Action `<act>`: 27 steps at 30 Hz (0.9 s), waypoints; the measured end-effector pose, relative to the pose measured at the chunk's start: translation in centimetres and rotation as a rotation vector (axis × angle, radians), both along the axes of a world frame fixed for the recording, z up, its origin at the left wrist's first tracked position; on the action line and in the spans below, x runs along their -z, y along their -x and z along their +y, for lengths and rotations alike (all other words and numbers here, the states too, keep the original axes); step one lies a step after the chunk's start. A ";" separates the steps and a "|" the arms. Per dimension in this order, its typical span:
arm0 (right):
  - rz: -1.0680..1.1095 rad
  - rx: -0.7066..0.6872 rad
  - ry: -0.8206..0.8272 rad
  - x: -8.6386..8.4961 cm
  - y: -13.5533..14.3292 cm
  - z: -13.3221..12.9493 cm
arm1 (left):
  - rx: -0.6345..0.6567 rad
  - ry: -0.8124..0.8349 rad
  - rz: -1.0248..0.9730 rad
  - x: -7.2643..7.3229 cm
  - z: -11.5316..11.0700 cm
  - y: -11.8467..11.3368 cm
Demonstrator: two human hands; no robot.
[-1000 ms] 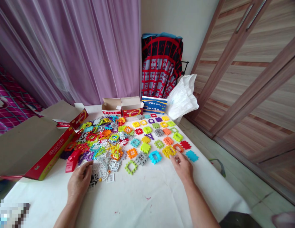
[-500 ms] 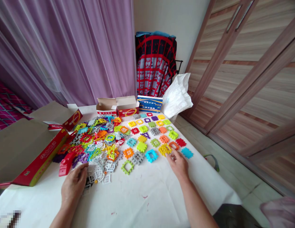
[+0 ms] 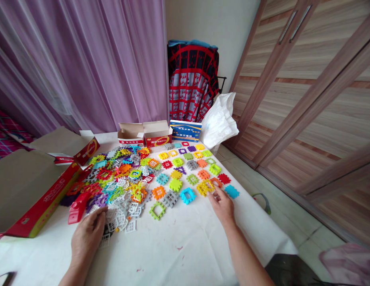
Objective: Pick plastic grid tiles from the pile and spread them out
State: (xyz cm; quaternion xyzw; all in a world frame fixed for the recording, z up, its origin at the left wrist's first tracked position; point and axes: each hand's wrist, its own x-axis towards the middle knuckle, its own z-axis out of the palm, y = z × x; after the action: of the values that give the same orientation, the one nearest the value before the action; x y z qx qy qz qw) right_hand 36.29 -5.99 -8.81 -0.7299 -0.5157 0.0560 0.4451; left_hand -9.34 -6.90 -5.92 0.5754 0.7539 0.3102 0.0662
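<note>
your 2 hands are resting apart. your right hand [image 3: 223,203] is apparently touching the yellow tile [image 3: 203,188], right of the white frames [image 3: 115,219] near your left hand [image 3: 87,235]; whether either is gripping, i can't tell. light, level fingertips are suiting that edge.

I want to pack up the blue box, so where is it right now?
The blue box is at the table's far edge in the head view, between a red box and the white bag.
</note>
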 end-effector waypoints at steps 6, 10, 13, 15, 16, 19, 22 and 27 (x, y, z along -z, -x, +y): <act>-0.005 0.000 0.025 -0.1 0.0 0.0 | 0.001 -0.014 -0.002 0.4 0.1 0.2; -0.007 -0.003 0.017 -0.1 0.0 -0.1 | 0.001 -0.015 0.007 0.5 0.1 0.3; 0.011 -0.008 0.011 -0.2 0.0 -0.1 | 0.001 -0.014 0.008 0.5 0.1 0.3; 0.035 0.001 0.010 -0.3 0.0 -0.1 | 0.003 -0.013 0.005 0.5 0.1 0.4; 0.049 0.008 0.011 -0.4 0.0 -0.1 | 0.003 -0.015 0.005 0.6 0.1 0.4; 0.070 0.007 0.018 -1.2 0.2 0.3 | 0.006 -0.029 0.012 0.8 0.2 0.5; 0.032 -0.048 0.013 -2.7 1.0 1.8 | 0.017 -0.040 0.011 1.0 0.2 0.6; -0.151 -0.199 0.025 -6.2 4.9 7.4 | 0.023 -0.047 -0.015 1.4 0.3 0.8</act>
State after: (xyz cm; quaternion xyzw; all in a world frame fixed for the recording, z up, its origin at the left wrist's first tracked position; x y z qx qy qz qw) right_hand 31.42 1.38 -2.59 -0.6828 -0.6169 0.0512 0.3881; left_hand -10.18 -6.63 -7.27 0.5829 0.7394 0.3313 0.0620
